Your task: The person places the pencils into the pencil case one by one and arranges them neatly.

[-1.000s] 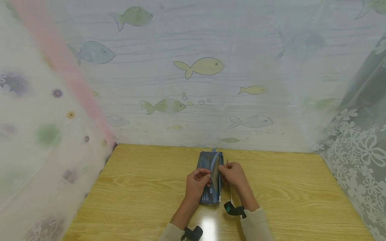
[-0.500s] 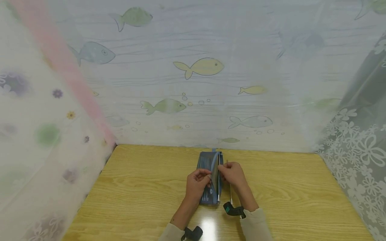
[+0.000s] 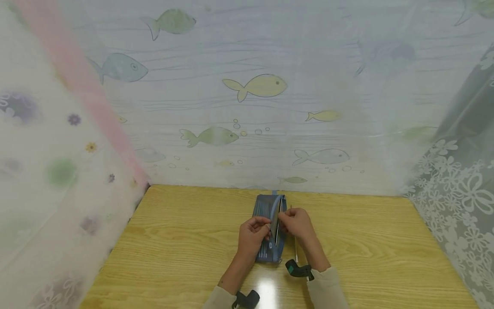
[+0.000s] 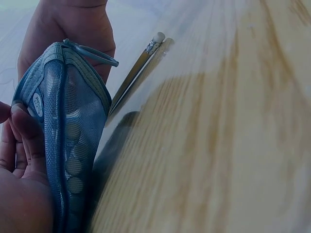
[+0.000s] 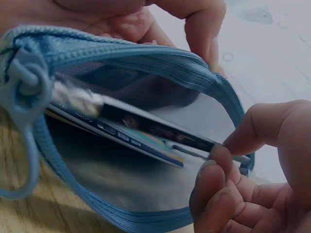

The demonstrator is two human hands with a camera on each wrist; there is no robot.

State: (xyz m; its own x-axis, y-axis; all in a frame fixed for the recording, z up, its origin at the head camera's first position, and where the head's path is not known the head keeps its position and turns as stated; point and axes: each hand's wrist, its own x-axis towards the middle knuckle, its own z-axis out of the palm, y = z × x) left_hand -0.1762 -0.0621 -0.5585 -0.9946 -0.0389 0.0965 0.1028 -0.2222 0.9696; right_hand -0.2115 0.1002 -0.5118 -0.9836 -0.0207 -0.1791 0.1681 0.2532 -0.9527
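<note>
A blue mesh zip pouch [image 3: 263, 206] stands on its side on the table with its zip undone. My left hand [image 3: 251, 236] pinches the near edge of its opening. My right hand [image 3: 300, 224] pinches a slim dark stick [image 5: 155, 127], like a pencil with a pale shiny end, partly blurred. In the right wrist view the stick lies within the pouch's mouth, above flat printed items [image 5: 121, 138] inside. A blue zip pull [image 5: 29, 160] hangs at one end of the opening.
A pencil [image 4: 137, 69] with a white eraser lies on the table beside the pouch, partly behind my right hand and wrist. The wood-patterned table [image 3: 185, 240] extends to both sides. A fish-print curtain [image 3: 254, 111] hangs along the back edge.
The stick in my right hand has moved slightly left and down, from the pouch's right rim into its opening. My left hand has stayed nearly still.
</note>
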